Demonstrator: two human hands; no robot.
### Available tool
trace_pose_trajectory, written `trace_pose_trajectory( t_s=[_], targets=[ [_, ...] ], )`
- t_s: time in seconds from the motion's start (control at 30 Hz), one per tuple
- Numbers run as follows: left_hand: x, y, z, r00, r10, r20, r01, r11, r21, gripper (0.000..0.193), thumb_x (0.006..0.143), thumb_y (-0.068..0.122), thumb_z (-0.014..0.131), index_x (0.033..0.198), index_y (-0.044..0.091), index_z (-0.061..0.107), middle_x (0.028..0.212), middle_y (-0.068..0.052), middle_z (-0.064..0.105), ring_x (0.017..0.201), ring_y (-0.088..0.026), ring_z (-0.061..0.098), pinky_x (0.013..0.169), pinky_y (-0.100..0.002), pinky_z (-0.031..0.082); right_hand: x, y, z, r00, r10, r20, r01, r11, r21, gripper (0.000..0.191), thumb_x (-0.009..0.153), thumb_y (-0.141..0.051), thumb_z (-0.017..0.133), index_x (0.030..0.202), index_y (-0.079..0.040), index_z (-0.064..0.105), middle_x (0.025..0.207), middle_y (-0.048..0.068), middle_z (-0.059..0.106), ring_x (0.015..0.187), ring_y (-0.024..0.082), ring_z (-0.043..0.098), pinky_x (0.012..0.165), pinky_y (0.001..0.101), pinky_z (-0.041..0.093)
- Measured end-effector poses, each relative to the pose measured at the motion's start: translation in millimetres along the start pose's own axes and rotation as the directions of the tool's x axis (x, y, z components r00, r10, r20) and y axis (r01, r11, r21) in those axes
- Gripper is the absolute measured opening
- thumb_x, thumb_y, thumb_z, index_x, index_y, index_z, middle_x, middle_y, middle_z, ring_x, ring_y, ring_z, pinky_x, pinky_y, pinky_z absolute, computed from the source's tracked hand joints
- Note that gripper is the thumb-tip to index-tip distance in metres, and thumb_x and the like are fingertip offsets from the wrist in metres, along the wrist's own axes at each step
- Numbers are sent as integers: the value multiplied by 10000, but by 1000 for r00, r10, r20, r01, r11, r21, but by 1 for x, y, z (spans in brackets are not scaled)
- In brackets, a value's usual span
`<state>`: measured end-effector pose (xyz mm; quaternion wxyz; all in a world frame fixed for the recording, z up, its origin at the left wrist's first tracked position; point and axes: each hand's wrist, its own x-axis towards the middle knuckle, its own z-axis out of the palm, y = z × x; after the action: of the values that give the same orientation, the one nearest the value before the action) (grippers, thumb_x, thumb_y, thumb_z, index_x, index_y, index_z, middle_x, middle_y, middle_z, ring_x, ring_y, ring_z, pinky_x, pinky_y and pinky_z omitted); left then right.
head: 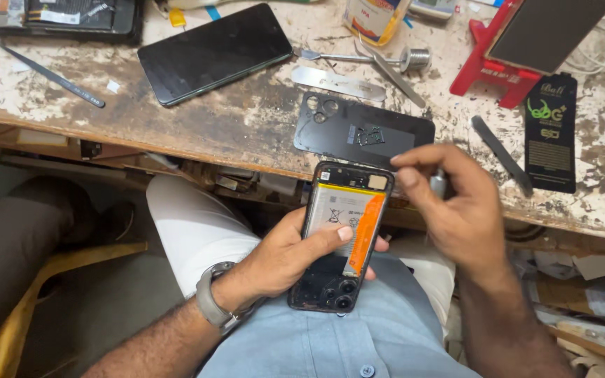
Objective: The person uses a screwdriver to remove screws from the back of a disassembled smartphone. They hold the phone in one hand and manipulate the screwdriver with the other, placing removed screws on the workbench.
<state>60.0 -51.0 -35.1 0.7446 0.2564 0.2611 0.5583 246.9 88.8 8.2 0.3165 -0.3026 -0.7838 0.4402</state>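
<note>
Over the lap, just below the edge of the worn workbench (176, 126), the left hand (285, 255) cradles an opened phone (343, 234) with its back off. The palm sits under the phone's left side and the thumb lies across the white battery (337, 213) from the left, so the phone is clasped between thumb and fingers, camera end toward the body. An orange strip (367, 234) runs down the battery's right side. The right hand (456, 210) hovers just beside the phone's upper right corner, fingers pinched together around a small metal tool (439, 183) (only a short grey piece shows between the fingers), its tip near the top edge of the phone. On the bench directly above lies the removed black back cover (362, 133), inner face up, well clear of both hands. Further left rests a dark phone (215, 52), screen up; metal pry tools (337, 82) lie between it and a red stand (488, 66).
</note>
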Motion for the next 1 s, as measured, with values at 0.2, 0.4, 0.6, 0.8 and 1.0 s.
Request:
trace_pose_trajectory(
  t_s=[0.2, 0.4, 0.6, 0.8, 1.0],
  targets=[
    [1, -3, -4, 997, 50, -55, -48, 998, 35, 431, 1074, 158, 507, 1440, -64, 466, 1232, -243, 680, 979, -322, 734, 862, -415, 628, -25, -11, 4, 997, -76, -14, 71, 971, -227, 256, 889, -53, 781, 1144, -41, 755, 859, 4, 669, 674, 55, 531, 582, 225, 399],
    [4, -5, -6, 999, 22, -30, -21, 999, 42, 444, 1053, 131, 514, 1446, -67, 460, 1240, -218, 679, 1027, -292, 732, 910, -423, 637, -19, -21, 14, 995, -91, 35, 95, 986, -138, 237, 892, -29, 776, 1126, -14, 738, 919, 45, 688, 658, 34, 628, 529, 181, 498],
    [2, -8, -10, 997, 75, 17, -76, 983, 169, 452, 1035, 86, 515, 1455, -74, 464, 1284, -183, 662, 1121, -242, 709, 961, -412, 633, -14, -24, 17, 995, -48, 84, 58, 991, -122, 206, 890, -20, 757, 1096, -13, 740, 938, 69, 706, 689, 61, 733, 570, 195, 574],
    [1, -12, -11, 1000, 24, -6, -22, 975, 219, 454, 1026, 73, 505, 1461, -54, 476, 1253, -180, 689, 1030, -238, 734, 950, -369, 617, -13, -30, 15, 994, -32, 101, 46, 989, -141, 183, 897, -1, 741, 1078, -16, 762, 941, 73, 713, 692, 79, 734, 540, 176, 578],
    [-3, -15, -11, 1000, 9, -1, -9, 972, 236, 444, 1027, 69, 499, 1453, -54, 484, 1262, -163, 687, 1033, -235, 734, 950, -370, 617, -15, -31, 13, 993, 34, 113, -19, 992, -125, 161, 893, -19, 738, 1052, -20, 766, 901, 61, 714, 652, 76, 730, 516, 191, 533]
  ],
)
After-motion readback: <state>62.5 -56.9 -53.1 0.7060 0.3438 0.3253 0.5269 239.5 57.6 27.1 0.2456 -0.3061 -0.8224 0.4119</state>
